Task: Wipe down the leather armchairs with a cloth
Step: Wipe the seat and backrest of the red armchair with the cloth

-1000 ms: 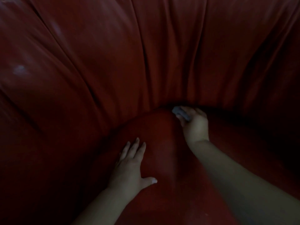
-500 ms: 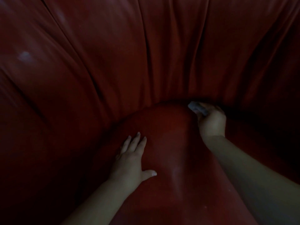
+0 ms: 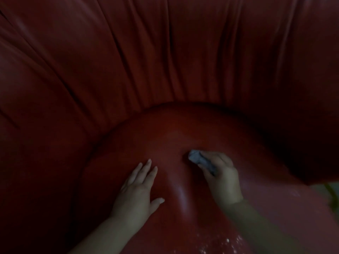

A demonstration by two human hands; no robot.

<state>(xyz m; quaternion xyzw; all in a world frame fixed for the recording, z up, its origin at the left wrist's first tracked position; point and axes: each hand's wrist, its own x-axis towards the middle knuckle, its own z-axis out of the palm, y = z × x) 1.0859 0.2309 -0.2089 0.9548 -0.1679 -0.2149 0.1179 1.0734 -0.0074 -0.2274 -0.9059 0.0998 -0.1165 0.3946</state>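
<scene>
A dark red leather armchair fills the dim view, its pleated backrest (image 3: 165, 61) curving around a rounded seat cushion (image 3: 165, 136). My right hand (image 3: 222, 178) is closed around a small bunched grey cloth (image 3: 200, 160), which presses on the middle of the cushion. My left hand (image 3: 137, 189) lies flat on the cushion just left of it, fingers spread and palm down, holding nothing. A glossy streak (image 3: 181, 197) shines on the leather between the two hands.
The deep crease where cushion meets backrest (image 3: 128, 116) arcs across the middle. The chair's right side (image 3: 302, 125) bulges in dark shadow. A pale strip of floor (image 3: 324, 191) shows at the right edge. Wet speckles (image 3: 220, 244) glint near the bottom.
My right hand has drawn the cloth from the back crease of the cushion toward me, to the cushion's middle. My left hand stays flat in about the same spot.
</scene>
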